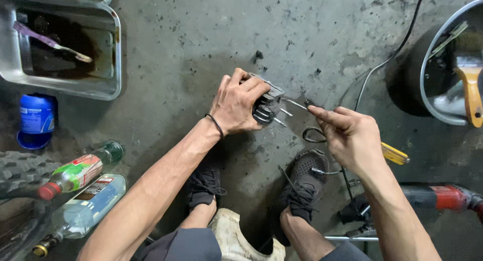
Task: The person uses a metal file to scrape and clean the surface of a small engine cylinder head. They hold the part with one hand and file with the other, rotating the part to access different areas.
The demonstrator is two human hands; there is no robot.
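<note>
My left hand grips a grey finned metal engine part and holds it just above the stained concrete floor. Thin metal studs stick out of its right side. My right hand pinches a small dark piece at the tip of the upper stud, between thumb and forefinger. A black band sits on my left wrist. My two feet in dark mesh shoes rest on the floor below the part.
A metal tray with dark oily liquid and a brush stands upper left. Beside it is a blue can. Two bottles and a tyre lie at left. A round pan holding a paintbrush is at right. A yellow tool, a red power tool and a black cable lie nearby.
</note>
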